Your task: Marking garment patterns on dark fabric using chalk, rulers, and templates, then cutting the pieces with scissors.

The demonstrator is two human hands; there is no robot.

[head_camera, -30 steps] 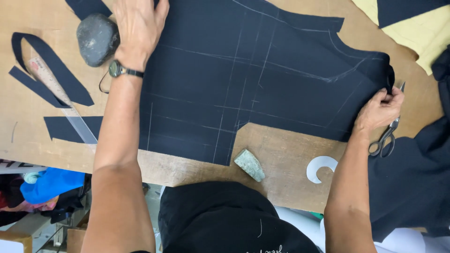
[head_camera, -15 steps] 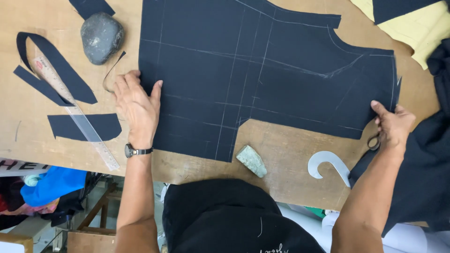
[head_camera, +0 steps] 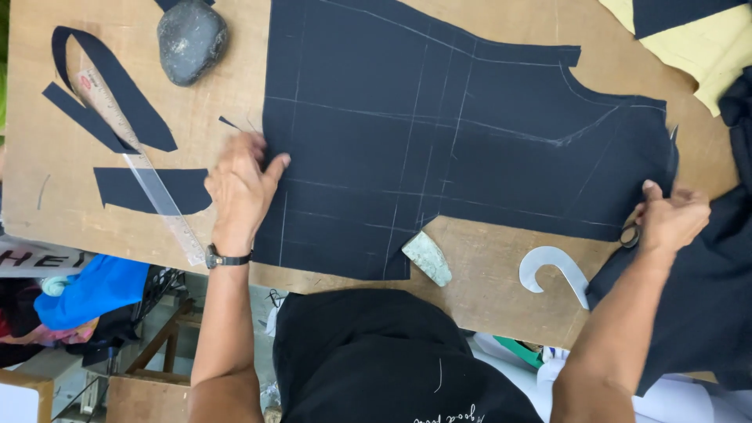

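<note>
A large piece of dark navy cloth [head_camera: 462, 133] marked with chalk lines lies flat on a brown wooden board [head_camera: 486, 274]. My left hand [head_camera: 239, 188], with a wristwatch, rests on the cloth's left edge, fingers spread. My right hand [head_camera: 670, 219] grips a pair of scissors [head_camera: 630, 235] at the cloth's right edge; only the dark handles show below the fingers. A pale green block of tailor's chalk [head_camera: 427, 257] lies on the board just below the cloth.
A grey stone [head_camera: 190, 39] sits at the top left. A clear ruler [head_camera: 141, 168] lies across dark cloth scraps [head_camera: 153, 190] on the left. A white curve template [head_camera: 552, 274] lies near my right hand. Yellow cloth [head_camera: 697, 47] lies at the top right.
My left hand has come down from beside the stone to the cloth's left edge. My right hand with the scissors has stayed at the right edge, shifting slightly lower.
</note>
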